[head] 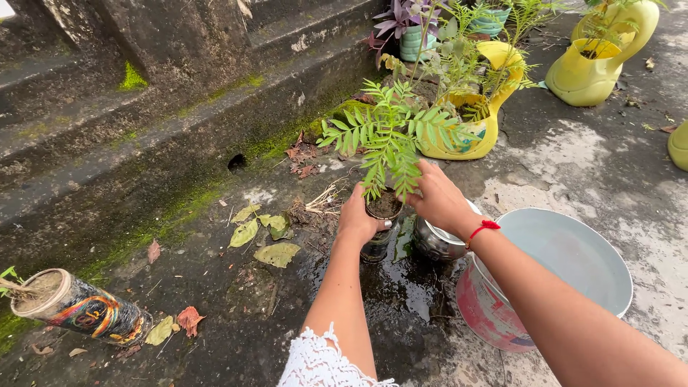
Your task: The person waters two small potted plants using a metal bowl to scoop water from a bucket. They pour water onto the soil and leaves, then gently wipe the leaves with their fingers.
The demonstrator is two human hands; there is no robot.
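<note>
- left hand (356, 219) is wrapped around the small dark pot of soil (381, 218), fingers curled on its side in a firm grasp.
- right hand (438, 199) is laid on the pot's other side, at the rim, under the foliage; whether it clasps or only steadies cannot be told.
- a green leafy seedling with feathery fronds (390, 136) is rooted in the pot, which is held upright just above wet, dark concrete ground (401, 287).
- a shiny round metal vessel (437, 242) is seen just beside the pot, under the right wrist, where a red thread bracelet (481, 228) is tied.
- a white-and-red metal bucket (552, 279) is placed near, to the right.
- yellow plastic jug planters (476, 122) are set behind, and mossy concrete steps (143, 107) to the left.
- a painted cylindrical pot (79, 308) is lying tipped over, well apart at the lower left, among fallen leaves (276, 252).
</note>
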